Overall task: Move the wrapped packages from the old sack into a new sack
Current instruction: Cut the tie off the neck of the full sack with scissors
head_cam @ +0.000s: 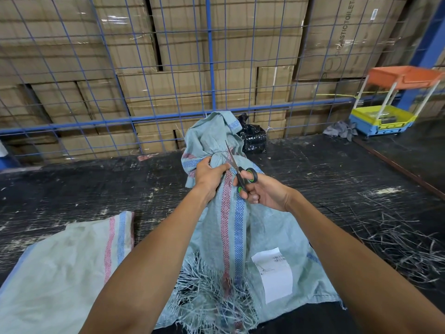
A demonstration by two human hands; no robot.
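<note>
Gripping sack neck (218, 155) beside scissors (237, 168).

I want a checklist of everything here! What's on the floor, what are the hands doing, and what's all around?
Surface: dark scuffed floor, marked with pale scrapes.
Job's things: old sack, pale green with red and blue stripes, tied shut at its neck, frayed at the near end, white label on it; new sack lying flat to its left. No packages visible.
Clutter: loose cut strands at right; black plastic bag behind the sack; grey rag.
Grippers: left hand grips the sack's neck; right hand holds scissors, blades at the tie.
Cables: nothing seen.
Surroundings: blue wire fence, stacked cardboard boxes behind it, coloured tray cart.
</note>
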